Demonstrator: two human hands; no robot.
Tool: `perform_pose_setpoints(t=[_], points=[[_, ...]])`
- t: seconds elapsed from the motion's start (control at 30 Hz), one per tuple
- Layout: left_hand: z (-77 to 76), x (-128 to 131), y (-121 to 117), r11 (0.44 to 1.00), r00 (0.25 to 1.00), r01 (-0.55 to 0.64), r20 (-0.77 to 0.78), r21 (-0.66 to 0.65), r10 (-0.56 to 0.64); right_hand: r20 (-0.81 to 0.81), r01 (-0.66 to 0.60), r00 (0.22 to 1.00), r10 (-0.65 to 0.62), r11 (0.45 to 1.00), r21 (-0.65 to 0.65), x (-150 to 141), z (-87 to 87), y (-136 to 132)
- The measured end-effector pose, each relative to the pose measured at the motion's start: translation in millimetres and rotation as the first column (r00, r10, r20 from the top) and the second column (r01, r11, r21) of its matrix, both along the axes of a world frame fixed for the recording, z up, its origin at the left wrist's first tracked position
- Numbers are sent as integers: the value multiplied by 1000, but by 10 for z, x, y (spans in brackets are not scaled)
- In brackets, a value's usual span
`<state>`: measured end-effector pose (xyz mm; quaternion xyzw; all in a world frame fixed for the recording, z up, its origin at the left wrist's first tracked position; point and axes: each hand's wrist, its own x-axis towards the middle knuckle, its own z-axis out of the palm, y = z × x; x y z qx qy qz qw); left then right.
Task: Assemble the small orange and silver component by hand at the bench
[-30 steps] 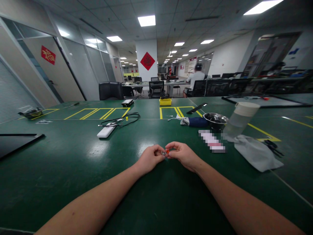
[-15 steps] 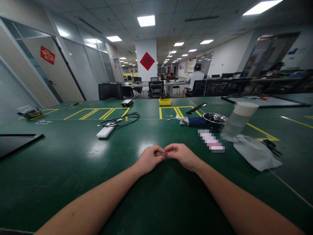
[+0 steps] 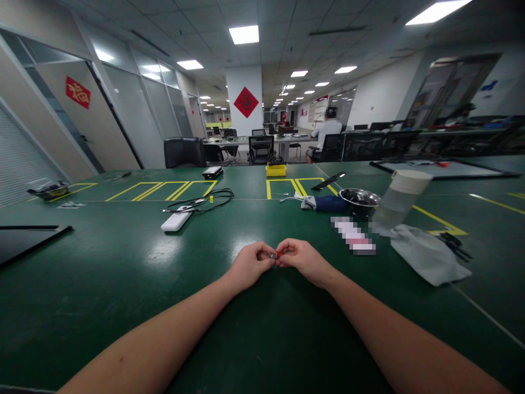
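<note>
Just above the green table (image 3: 262, 328), my two hands meet fingertip to fingertip. Thumb and fingers of my left hand (image 3: 251, 266) pinch a small silvery metal piece (image 3: 273, 255), too small to name. My right hand (image 3: 304, 258) is closed in a pinch on a tiny orange-red piece (image 3: 279, 254), which sits right against the metal one. Fingers cover most of both pieces, so I cannot tell whether they are joined.
To the left lies a white power bank (image 3: 177, 219) with a black cable (image 3: 217, 196). On the right are a steel bowl (image 3: 359, 201), a tall translucent bottle (image 3: 402, 200), a grey pouch (image 3: 429, 254) and a blurred-out pink item (image 3: 353, 235). Farther back stands a yellow box (image 3: 276, 171).
The fingers of my right hand dipped slightly, then rose, beside the metal piece. Both hands stay together in the same place; the view has shifted a little.
</note>
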<state>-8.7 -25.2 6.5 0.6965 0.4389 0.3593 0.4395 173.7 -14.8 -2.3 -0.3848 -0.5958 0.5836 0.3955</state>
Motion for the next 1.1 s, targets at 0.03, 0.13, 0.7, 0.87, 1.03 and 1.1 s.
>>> perform_pose_setpoints(t=[0.03,0.13,0.7,0.87,1.03,1.1], points=[[-1,1,2,1000,1000,1,1,-3,-1,10,1,1000,-1,1000,12,-2,2,-3],[-17,-2,14,1000,1000,-4,-7,25,4,27,9,1000,-10,999,30,-3,0,-5],[-95,-21,61,998,999,-23,-27,50,25,26,35,999,-36,999,30,-7,-18,2],[-98,-32,65,999,999,-15,-34,50,17,3,29,1000,-29,999,29,-11,-19,6],[-73,-31,54,998,998,-17,-57,66,20,23,26,999,-27,999,30,-11,-1,-7],[-64,-26,50,998,998,-18,-63,60,22,33,21,999,-22,999,31,-11,8,-9]])
